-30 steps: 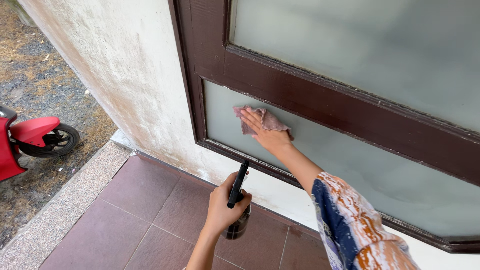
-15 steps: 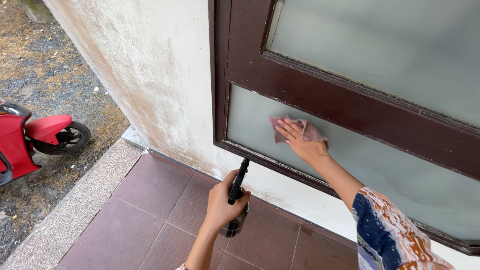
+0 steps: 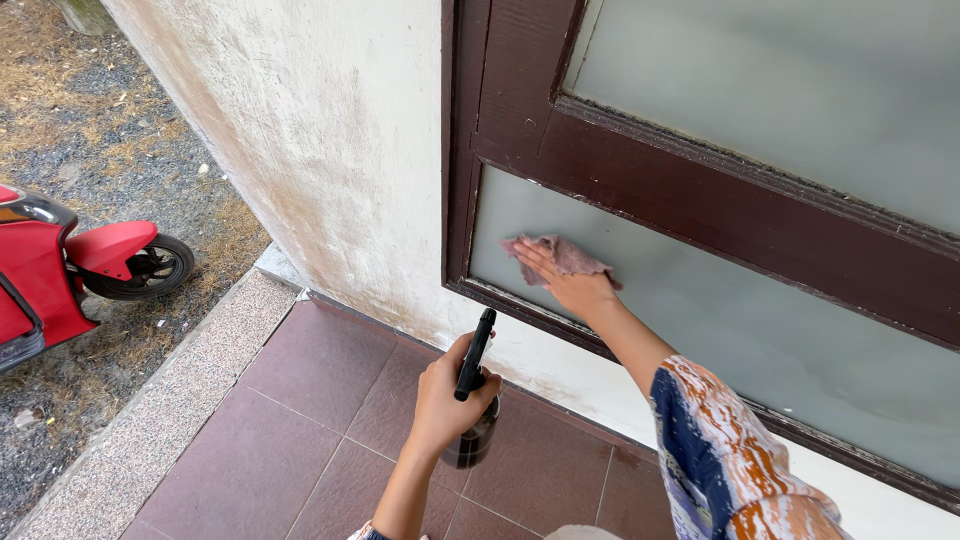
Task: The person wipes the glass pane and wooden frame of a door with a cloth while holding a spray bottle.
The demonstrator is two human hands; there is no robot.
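Crumpled cloth (image 3: 560, 257) on frosted pane (image 3: 760, 320)

This is outside a house, by its wall. There is a pale, stained wall (image 3: 330, 150), a dark brown window frame (image 3: 520, 130) with cloudy glass (image 3: 800, 90), a red tiled floor (image 3: 280, 440), dry grassy ground (image 3: 90, 130), and a red scooter (image 3: 60, 270) parked nearby.

Lighting: soft, even daylight, bright throughout; I see no hard-edged shadows. Faint shade under my left hand (image 3: 445, 400) on the tiled floor (image 3: 270, 450). Glare: none; the frosted glass (image 3: 760, 330) reads matte, with pale cloudy patches. Focus: sharp over the wall (image 3: 330, 150) and dark frame (image 3: 700, 190). Blur: slight on my right sleeve (image 3: 720, 450) near the bottom edge. Distortion: mild wide-angle slant of lines.
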